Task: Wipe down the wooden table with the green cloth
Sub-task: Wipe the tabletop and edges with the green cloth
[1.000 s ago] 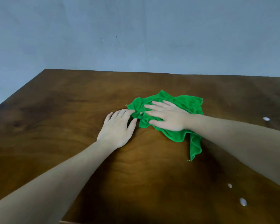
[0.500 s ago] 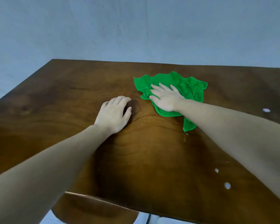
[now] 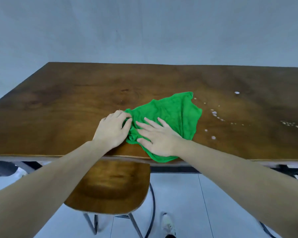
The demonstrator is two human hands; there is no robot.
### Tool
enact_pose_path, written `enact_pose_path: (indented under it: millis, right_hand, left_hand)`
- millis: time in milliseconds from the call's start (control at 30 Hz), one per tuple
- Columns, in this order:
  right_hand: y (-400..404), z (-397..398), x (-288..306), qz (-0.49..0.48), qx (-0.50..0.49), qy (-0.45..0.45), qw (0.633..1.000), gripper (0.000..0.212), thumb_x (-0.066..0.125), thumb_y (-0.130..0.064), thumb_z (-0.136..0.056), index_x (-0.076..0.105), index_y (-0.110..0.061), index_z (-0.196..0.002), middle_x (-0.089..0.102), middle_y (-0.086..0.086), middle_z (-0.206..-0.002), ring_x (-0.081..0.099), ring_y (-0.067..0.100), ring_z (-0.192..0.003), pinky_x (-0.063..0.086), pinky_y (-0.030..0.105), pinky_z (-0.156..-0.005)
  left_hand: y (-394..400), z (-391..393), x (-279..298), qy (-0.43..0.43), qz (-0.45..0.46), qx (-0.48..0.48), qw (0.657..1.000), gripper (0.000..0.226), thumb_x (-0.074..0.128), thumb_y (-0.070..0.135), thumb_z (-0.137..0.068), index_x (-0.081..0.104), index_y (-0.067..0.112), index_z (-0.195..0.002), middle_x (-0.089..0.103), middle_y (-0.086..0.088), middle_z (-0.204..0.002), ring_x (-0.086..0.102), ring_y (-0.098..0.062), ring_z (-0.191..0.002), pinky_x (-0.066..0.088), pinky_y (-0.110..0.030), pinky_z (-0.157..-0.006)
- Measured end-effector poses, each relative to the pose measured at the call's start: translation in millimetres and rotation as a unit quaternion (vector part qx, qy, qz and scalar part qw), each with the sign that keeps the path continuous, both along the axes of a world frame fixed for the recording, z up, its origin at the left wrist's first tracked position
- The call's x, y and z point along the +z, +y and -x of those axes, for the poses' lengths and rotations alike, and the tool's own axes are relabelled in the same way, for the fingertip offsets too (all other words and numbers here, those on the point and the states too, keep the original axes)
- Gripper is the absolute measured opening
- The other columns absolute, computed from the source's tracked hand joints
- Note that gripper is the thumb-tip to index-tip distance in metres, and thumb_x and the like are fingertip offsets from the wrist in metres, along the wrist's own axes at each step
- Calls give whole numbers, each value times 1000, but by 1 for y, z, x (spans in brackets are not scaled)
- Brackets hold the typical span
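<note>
Mostly bare wooden table [image 3: 76,103], pale droplets [image 3: 213,114] right, grey wall [image 3: 144,31].

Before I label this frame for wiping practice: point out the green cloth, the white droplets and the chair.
green cloth [image 3: 175,112]: head view, on its crumpled middle.
white droplets [image 3: 214,113]: head view, on one drop right of the cloth.
chair [image 3: 110,184]: head view, on the wooden seat.

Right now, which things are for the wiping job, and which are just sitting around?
For the job:
green cloth
wooden table
left hand, pinching the cloth's edge
right hand, flat on the cloth
pale spots still to wipe

Just around:
wooden chair under the table
shoe on the floor
</note>
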State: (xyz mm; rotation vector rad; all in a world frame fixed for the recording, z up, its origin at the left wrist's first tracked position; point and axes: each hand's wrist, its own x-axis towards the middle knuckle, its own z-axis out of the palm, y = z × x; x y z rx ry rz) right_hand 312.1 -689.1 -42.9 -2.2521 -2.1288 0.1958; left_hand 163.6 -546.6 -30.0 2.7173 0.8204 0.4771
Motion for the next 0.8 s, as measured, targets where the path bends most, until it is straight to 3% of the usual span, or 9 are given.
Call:
enact_pose_path:
  millis: [167,433,533,800]
  right_hand:
    - [-46,19,3,-28,28,-7,999,61,14,-59,-102,48,-26,-141,12,-11,-166,1,15,-153,0,54,-122]
    - [-121,-32,5,-38,21,-39,998,62,23,-64,-101,56,-22,-132,12,-16,-165,6,12,-153,9,48,-122]
    - [-135,-41,4,-36,-15,-46,998,71,16,-67,-99,55,-23,-137,8,-19,-165,4,9,-152,9,47,-122]
    - [-106,-31,10,22,-24,-22,999,85,4,-80,-89,39,-32,-150,-7,-23,-164,-12,7,-151,-10,47,-121]
  left_hand:
    - [-28,11,-9,-1,-14,-44,999,30,38,42,-101,55,30,-123,49,12,-132,45,-15,-124,27,-43,-108]
    - [-48,13,-9,20,-23,-94,995,30,39,46,-100,54,36,-123,50,18,-130,42,-10,-127,28,-42,-110]
    - [-51,14,-8,19,-24,-96,995,31,39,46,-100,54,36,-125,50,18,-132,41,-10,-129,28,-43,-112]
    - [-45,2,-4,18,-2,-77,997,35,34,48,-100,54,37,-127,52,16,-134,42,-15,-128,31,-44,-105]
